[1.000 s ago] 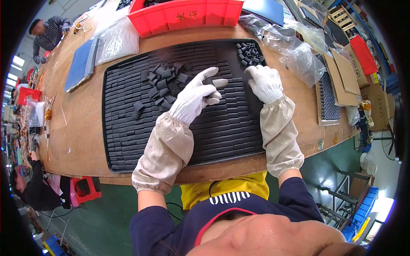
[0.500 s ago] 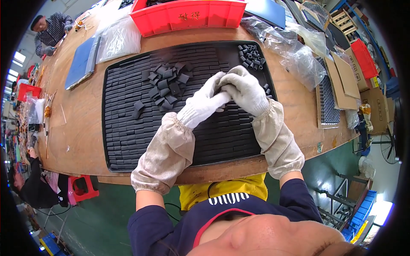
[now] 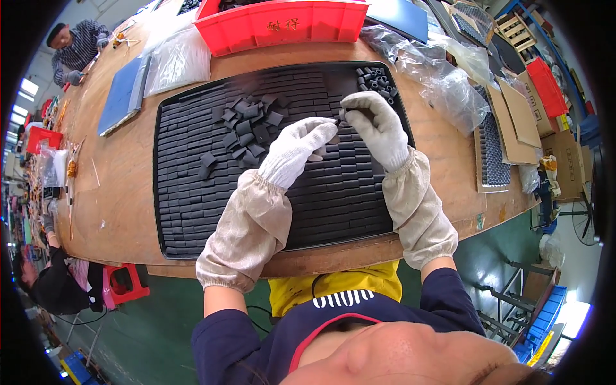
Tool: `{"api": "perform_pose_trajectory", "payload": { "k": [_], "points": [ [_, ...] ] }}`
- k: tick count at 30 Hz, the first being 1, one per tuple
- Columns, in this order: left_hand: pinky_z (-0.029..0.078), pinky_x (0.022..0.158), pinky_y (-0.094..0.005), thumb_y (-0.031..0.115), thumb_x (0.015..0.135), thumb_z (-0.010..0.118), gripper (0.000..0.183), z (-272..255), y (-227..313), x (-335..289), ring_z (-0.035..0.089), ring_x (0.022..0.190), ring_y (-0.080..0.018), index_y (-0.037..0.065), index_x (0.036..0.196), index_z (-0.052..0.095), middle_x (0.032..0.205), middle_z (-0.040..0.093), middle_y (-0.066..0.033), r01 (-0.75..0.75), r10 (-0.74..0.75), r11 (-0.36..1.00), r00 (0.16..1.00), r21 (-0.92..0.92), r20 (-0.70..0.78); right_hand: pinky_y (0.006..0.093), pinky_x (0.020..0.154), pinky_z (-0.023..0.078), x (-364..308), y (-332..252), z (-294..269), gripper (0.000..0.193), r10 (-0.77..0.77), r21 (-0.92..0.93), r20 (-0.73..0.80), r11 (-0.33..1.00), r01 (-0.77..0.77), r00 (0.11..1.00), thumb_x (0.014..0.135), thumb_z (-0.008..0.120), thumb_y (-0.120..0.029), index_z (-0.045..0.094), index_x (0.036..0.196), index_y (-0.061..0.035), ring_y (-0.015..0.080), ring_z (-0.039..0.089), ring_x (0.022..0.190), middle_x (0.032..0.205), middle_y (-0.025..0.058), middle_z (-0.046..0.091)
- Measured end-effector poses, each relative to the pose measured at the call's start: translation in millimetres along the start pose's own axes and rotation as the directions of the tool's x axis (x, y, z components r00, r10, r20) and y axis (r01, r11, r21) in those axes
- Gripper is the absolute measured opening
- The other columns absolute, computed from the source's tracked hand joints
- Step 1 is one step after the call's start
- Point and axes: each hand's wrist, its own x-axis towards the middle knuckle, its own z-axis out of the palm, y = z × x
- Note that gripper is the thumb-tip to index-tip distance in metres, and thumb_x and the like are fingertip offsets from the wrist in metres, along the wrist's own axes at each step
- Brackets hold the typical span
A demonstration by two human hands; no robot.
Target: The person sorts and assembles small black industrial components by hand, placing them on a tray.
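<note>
My gloved left hand and my gloved right hand meet over a black tray. Between their fingertips is a small black piece, partly covered by the gloves. Both hands pinch at it; its exact shape is hard to make out. Long rows of black strip-like pieces fill much of the tray beneath. A loose heap of flat black pieces lies on the rows, left of my left hand. Short black tubes cluster in the tray's far right corner, beyond my right hand.
A red bin stands behind the tray on the wooden table. Clear plastic bags and cardboard lie at right, a blue flat pack at left. Another person sits at the far left, with a second nearer.
My hands have drawn slightly apart, the right fingers rising off the left. A small dark piece now shows between the fingertips. The heap looks unchanged.
</note>
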Motion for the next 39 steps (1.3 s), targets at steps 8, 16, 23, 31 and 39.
{"api": "perform_pose_trajectory", "payload": {
  "k": [8,16,23,31,39],
  "points": [
    [0.046,0.066,-0.0197,0.035,0.095,0.068,0.037,-3,-9,7,0.055,0.071,-0.0028,0.005,0.116,0.068,0.09,0.071,-0.0003,-0.029,0.028,0.995,1.0,-0.094,-0.014,0.0325,0.097,0.048,-3,8,5,0.024,0.182,0.588,0.091,0.784,-0.2,0.979,0.098,0.055,-0.002,0.057,0.122,-0.0015,0.0176,0.059,0.107,0.115,0.011,0.064],
    [0.047,0.065,-0.0192,0.034,0.095,0.07,0.036,-2,-10,7,0.056,0.07,-0.0043,0.004,0.114,0.068,0.089,0.069,-0.003,-0.039,0.032,0.975,0.999,-0.221,-0.034,0.0332,0.089,0.055,-4,11,13,0.024,0.13,0.358,0.004,0.926,-0.123,0.991,0.092,0.066,-0.004,0.063,0.116,-0.0032,0.0171,0.066,0.101,0.113,0.0088,0.068],
    [0.046,0.065,-0.0184,0.033,0.096,0.068,0.038,-7,-9,7,0.056,0.071,-0.0049,0.004,0.12,0.064,0.092,0.07,-0.0031,-0.02,0.014,0.988,0.999,-0.155,-0.039,0.0323,0.087,0.055,1,7,4,0.024,-0.312,-0.401,0.049,0.864,0.305,0.949,0.081,0.071,0.005,0.068,0.104,-0.0028,0.0225,0.067,0.102,0.117,0.0119,0.065],
    [0.049,0.072,-0.0218,0.037,0.097,0.066,0.036,-2,-4,2,0.057,0.078,-0.005,0.005,0.112,0.068,0.087,0.066,0.0003,-0.044,0.04,0.997,0.998,-0.067,-0.056,0.0347,0.084,0.055,5,14,0,0.026,-0.324,-0.401,0.107,0.851,0.339,0.94,0.076,0.074,0.004,0.069,0.1,-0.0047,0.0266,0.067,0.101,0.109,0.0119,0.067],
    [0.049,0.076,-0.0237,0.036,0.097,0.065,0.037,-4,-8,11,0.058,0.083,-0.0074,0.005,0.118,0.065,0.097,0.066,-0.0001,-0.059,0.073,0.98,0.995,0.188,-0.067,0.038,0.079,0.054,7,14,1,0.031,-0.326,-0.524,0.278,0.737,0.427,0.903,0.075,0.074,0.001,0.067,0.104,-0.0056,0.0301,0.067,0.091,0.096,0.0101,0.069]
  ]
}}
